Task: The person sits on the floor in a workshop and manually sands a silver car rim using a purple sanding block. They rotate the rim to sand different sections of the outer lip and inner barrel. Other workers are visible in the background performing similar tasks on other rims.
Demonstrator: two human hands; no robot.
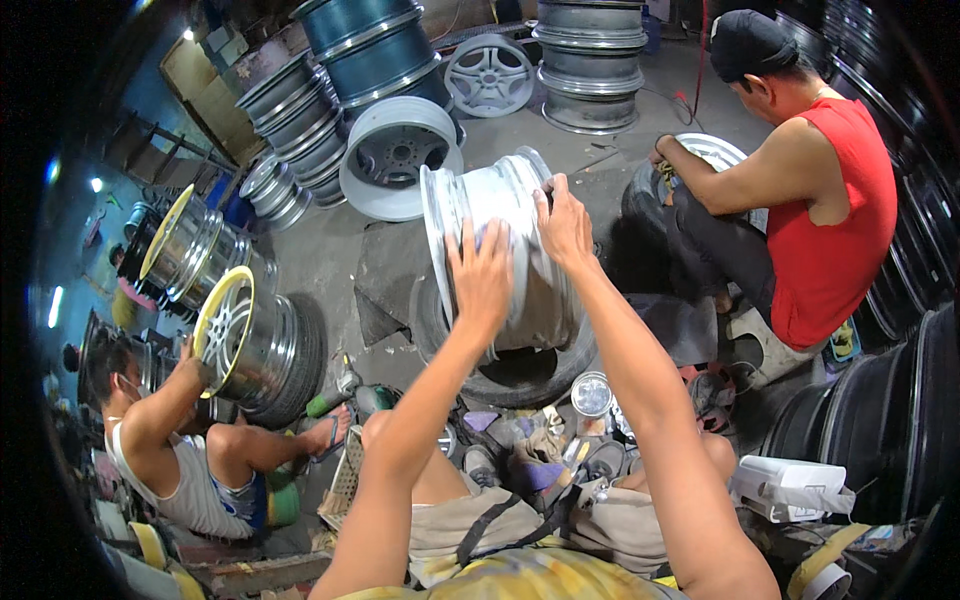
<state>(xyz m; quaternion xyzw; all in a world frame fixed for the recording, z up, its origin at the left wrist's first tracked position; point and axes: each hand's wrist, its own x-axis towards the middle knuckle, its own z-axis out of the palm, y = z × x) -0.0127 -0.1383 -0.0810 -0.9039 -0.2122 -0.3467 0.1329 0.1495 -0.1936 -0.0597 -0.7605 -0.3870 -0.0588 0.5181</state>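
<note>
A pale grey wheel rim (490, 195) stands on edge in front of me, resting on a tire (480, 385) that lies flat beneath it. My left hand (481, 272) presses against the rim's barrel with fingers spread; they are slightly blurred. A hint of purple shows by those fingers, but I cannot tell what it is. My right hand (566, 228) grips the right edge of the rim, its thumb and fingers curled at the lip. The surface under both palms is hidden.
Stacked rims (590, 65) and a leaning grey rim (400, 160) stand beyond. One co-worker in a red top (840, 220) bends over a wheel at right; another in a white top (190, 470) handles a yellow-edged rim (225, 330) at left. A can (591, 395) and a grinder (345, 385) lie nearby.
</note>
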